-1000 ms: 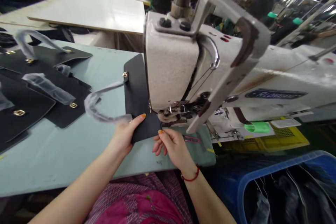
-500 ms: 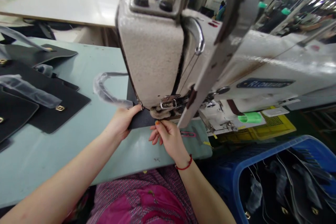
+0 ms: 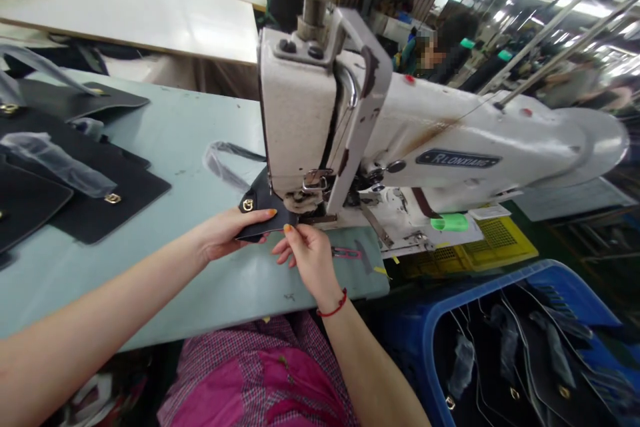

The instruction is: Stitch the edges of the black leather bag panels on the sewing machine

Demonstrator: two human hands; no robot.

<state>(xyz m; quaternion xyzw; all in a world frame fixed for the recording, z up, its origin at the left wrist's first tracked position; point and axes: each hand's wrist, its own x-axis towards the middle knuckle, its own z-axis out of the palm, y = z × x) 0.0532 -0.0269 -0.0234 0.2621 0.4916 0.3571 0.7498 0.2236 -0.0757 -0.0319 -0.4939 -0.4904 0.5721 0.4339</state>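
A black leather bag piece [image 3: 267,203] lies under the presser area of a white sewing machine [image 3: 300,107]. It carries a gold buckle and a strap wrapped in clear plastic [image 3: 223,163]. My left hand [image 3: 233,230] grips its left corner, thumb on top and fingers underneath. Close to the machine's foot, my right hand [image 3: 305,250] pinches the near edge between thumb and forefinger, its other fingers curled loosely. The needle and stitch spot are hidden behind the machine head.
More black bag pieces [image 3: 100,207] with plastic-wrapped straps lie on the table [image 3: 175,287] at left. A pink-edged tool [image 3: 347,253] rests right of my right hand. A blue basket [image 3: 430,327] of black pieces stands low right, near a yellow crate [image 3: 495,240]. Another person sits behind the machine.
The bag piece has turned and its left corner is lifted, so the gold buckle now shows. My left hand has shifted its hold along the piece. The view has moved back from the machine.
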